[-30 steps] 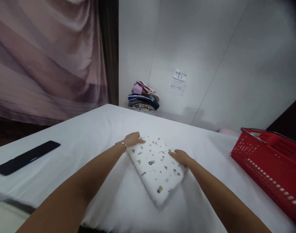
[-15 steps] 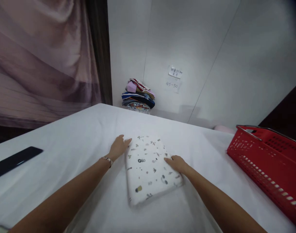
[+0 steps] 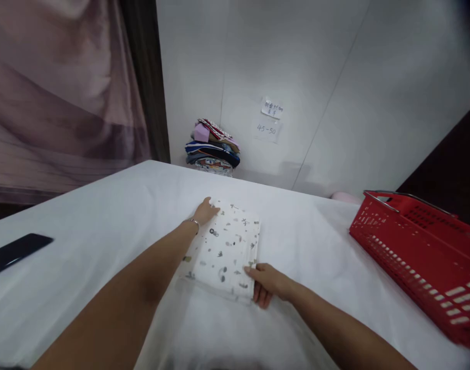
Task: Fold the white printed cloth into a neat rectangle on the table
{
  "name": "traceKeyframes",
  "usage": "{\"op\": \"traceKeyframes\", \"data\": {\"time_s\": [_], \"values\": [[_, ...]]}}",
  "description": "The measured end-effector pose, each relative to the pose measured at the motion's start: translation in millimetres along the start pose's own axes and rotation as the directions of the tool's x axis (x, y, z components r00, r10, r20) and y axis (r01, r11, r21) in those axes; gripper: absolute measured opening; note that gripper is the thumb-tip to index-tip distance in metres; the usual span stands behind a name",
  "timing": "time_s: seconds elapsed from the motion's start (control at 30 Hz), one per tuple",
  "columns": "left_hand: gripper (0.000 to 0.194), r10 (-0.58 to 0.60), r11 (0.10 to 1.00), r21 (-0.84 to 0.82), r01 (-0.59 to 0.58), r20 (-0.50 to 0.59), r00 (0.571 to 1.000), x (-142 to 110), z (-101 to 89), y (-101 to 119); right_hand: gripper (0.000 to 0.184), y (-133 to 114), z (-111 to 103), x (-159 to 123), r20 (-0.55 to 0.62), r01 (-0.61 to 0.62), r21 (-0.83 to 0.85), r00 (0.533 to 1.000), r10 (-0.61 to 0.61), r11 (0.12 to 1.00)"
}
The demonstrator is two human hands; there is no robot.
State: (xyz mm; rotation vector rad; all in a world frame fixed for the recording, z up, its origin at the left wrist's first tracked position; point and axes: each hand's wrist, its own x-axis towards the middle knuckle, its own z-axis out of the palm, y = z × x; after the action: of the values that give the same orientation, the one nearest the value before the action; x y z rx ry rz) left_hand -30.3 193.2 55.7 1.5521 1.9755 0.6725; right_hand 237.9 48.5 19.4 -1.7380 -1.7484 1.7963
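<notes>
Left hand at patterned cloth, far-left corner, thumb parted, can't tell if gripping | right hand closed round near-right corner, thumb on top!

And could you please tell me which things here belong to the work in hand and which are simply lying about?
In hand:
Folded printed cloth, left hand at its far left corner, right hand gripping its near right corner
White table beneath it

Apparently lying about:
Dark flat object, left
Red basket, right
Fabric stack by the wall
</notes>
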Motion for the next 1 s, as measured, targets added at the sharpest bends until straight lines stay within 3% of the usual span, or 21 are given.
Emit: {"op": "traceKeyframes", "data": {"time_s": [0.1,0.17,0.27,0.37,0.43,0.57,0.7,0.83,1.0], "values": [[0.076,-0.019,1.0,0.022,0.019,-0.005,1.0,6.5,3.6,-6.2,0.048,2.8,10.9,-12.4,0.044,0.008,0.121,0.999,-0.013,0.993],[0.081,-0.054,0.997,0.06,0.054,0.001,0.999,1.1,3.3,-16.7,0.049,4.0,1.7,-14.1,0.003,0.016,0.127,1.0,-0.017,0.992],[0.085,-0.054,0.988,0.148,0.049,0.026,0.998,-17.3,-2.4,-36.8,0.045,2.3,-29.7,-4.2,-0.147,0.083,0.08,0.987,-0.071,0.993],[0.087,-0.004,0.981,0.194,-0.003,0.034,0.999,-42.2,-11.8,-55.1,0.04,-9.7,-65.9,17.2,-0.364,0.183,-0.045,0.912,-0.187,0.982],[0.088,-0.006,0.982,0.189,-0.001,0.039,0.999,-59.8,-17.5,-63.7,0.039,-22.8,-85.4,34.3,-0.425,0.202,-0.084,0.878,-0.219,0.976],[0.09,-0.044,0.987,0.159,0.031,0.079,0.996,-92.8,-21.7,-71.0,0.05,-51.7,-106.3,67.8,-0.46,0.203,-0.144,0.853,-0.248,0.968],[0.084,-0.033,0.986,0.166,0.021,0.074,0.997,-111.1,-17.3,-71.4,0.059,-76.9,-113.3,90.2,-0.405,0.195,-0.238,0.87,-0.28,0.951],[0.077,0.052,0.982,0.176,-0.065,0.078,0.996,-93.7,-25.0,-70.4,0.053,-86.2,-116.7,89.8,-0.35,0.158,-0.322,0.896,-0.273,0.934],[0.073,0.095,0.954,0.281,-0.104,0.045,0.994,-40.9,-53.9,-62.8,0.041,-58.7,-93.1,56.7,-0.275,0.104,-0.318,0.941,-0.197,0.942]]}}
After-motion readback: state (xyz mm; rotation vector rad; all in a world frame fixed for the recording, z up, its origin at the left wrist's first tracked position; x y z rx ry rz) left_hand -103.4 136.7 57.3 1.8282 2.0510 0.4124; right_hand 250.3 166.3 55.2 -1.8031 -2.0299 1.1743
